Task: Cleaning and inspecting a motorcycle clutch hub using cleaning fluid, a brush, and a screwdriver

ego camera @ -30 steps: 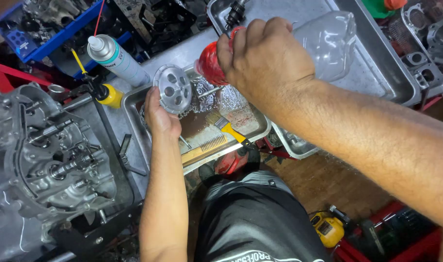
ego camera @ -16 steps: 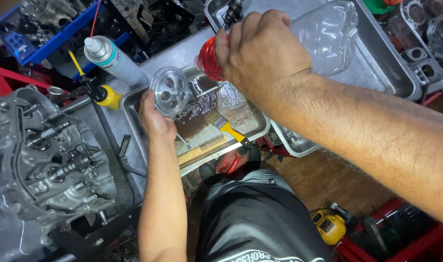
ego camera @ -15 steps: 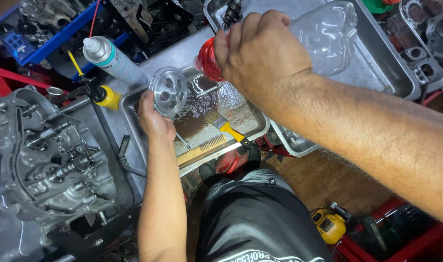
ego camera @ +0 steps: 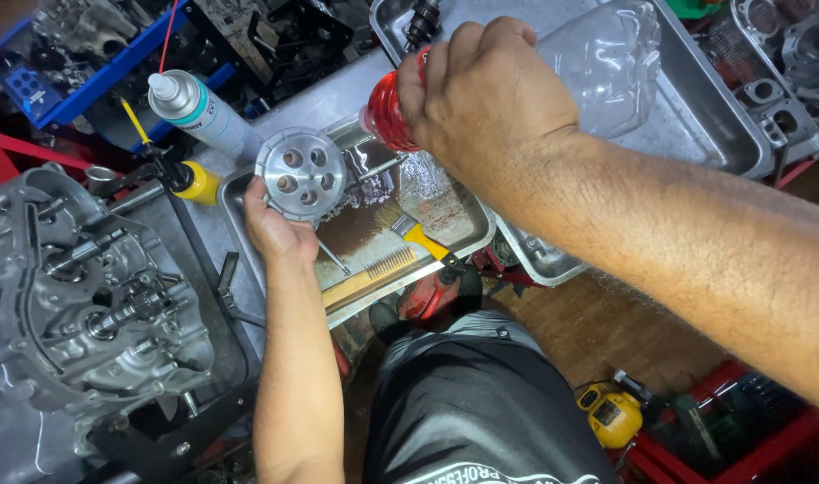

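My left hand [ego camera: 273, 229] holds a round grey metal disc with several holes [ego camera: 301, 173] over the left end of a shallow metal tray [ego camera: 468, 235]. My right hand [ego camera: 490, 99] grips a clear plastic bottle [ego camera: 606, 63] by its red neck end [ego camera: 390, 109], tipped toward the disc. Clear liquid splashes into the tray just right of the disc. A yellow-handled brush [ego camera: 416, 237] and a wire brush with a wooden handle [ego camera: 373, 276] lie in the tray.
A grey engine case [ego camera: 86, 296] sits at the left. A white spray can [ego camera: 199, 112] lies beside a yellow-tipped tool [ego camera: 190, 182]. A larger metal tray [ego camera: 696, 99] is behind the bottle, a blue crate [ego camera: 69, 63] at the back left. A yellow device [ego camera: 611, 412] rests on the floor.
The disc has turned in my left hand, its holed face now toward me. My right hand has kept the bottle tipped and liquid now runs into the tray.
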